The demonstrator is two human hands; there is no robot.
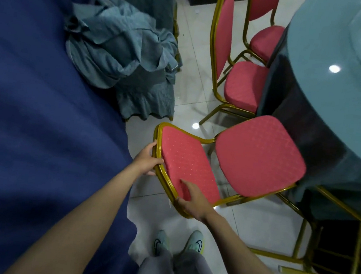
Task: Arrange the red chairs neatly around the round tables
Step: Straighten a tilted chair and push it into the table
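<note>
A red chair (259, 155) with a gold metal frame stands right in front of me, its seat facing the round table (343, 65) at the right. My left hand (147, 160) grips the left edge of its backrest. My right hand (192, 197) holds the near lower edge of the same backrest, fingers on the red padding. Two more red chairs (245, 85) (265, 40) stand farther back along the table's left side, seats turned to the table.
A dark blue cloth (40, 119) fills the left side. A heap of grey-blue cloth (122, 47) lies on a covered chair behind it. A gold chair frame (338, 247) stands under the table at lower right. White tiled floor (192, 88) runs between.
</note>
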